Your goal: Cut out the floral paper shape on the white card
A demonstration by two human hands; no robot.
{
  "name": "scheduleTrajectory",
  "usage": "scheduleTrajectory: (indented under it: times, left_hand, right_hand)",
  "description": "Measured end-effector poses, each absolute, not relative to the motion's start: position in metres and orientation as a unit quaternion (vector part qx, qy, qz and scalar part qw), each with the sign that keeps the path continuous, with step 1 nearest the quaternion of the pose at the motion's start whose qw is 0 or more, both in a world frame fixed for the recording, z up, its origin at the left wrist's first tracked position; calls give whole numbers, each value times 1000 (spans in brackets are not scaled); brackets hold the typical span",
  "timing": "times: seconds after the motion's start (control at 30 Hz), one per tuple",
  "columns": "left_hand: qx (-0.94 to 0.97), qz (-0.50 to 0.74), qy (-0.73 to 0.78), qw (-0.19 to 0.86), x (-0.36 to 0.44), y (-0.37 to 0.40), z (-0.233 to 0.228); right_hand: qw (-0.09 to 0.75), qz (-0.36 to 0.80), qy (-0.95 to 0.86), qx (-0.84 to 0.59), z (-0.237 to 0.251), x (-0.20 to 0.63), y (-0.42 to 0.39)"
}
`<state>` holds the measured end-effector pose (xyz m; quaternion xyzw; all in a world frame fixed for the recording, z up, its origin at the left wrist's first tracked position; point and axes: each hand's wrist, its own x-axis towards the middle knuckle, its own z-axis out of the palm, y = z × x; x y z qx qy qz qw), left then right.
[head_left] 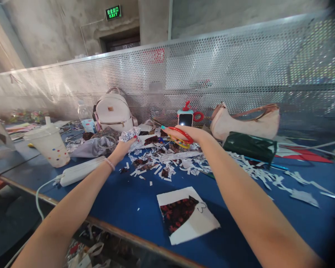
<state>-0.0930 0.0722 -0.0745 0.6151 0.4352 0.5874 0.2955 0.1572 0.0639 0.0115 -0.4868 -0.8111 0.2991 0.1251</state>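
Scissors (181, 136) with red handles sit in the right hand (184, 134) — fingers closed through the loops — just above the heap of paper scraps (162, 162) on the blue table (123, 197). The left hand (124, 144) reaches to the heap's left edge, fingers pinching a crumpled patterned paper piece (130, 134). Nearer than the heap lies a cut paper sheet (187, 215); left of it, a white power strip (80, 170).
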Motion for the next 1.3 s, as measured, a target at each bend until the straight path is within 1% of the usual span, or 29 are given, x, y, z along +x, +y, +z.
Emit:
scheduleTrajectory:
  times: [0.1,0.17,0.3,0.37,0.53,0.77,0.9,1.0,1.1,1.3]
  left_hand:
    - [611,589,443,289,-93,73,-74]
    - [617,586,443,283,-93,73,-75]
    - [635,581,435,266,-92,73,-76]
    - [640,578,433,262,-92,72,-76]
    - [638,574,431,279,-89,67,-74]
    - [624,575,426,315,-83,63,-75]
    - [613,575,430,329,-79,59,-74]
    - [608,575,437,330,-77,57,-72]
    - [605,577,442,325,-76,55,-71]
    - [617,574,443,306,-74,53,-71]
  right_hand:
    - [48,283,-824,-488,14,173,65]
    - [10,294,-837,-461,12,176,64]
    - [-2,351,-864,-361,5,162,63]
    - [-3,357,-873,-332,0,151,63]
    - [-16,341,-871,-354,-8,138,64]
    - [-1,366,-872,-326,-14,136,65]
    - [6,360,-873,-329,-13,128,59]
    - [5,360,-866,-346,-12,123,55]
    - [25,366,-859,-357,-14,119,55]
    - [63,418,-849,-318,-24,114,61]
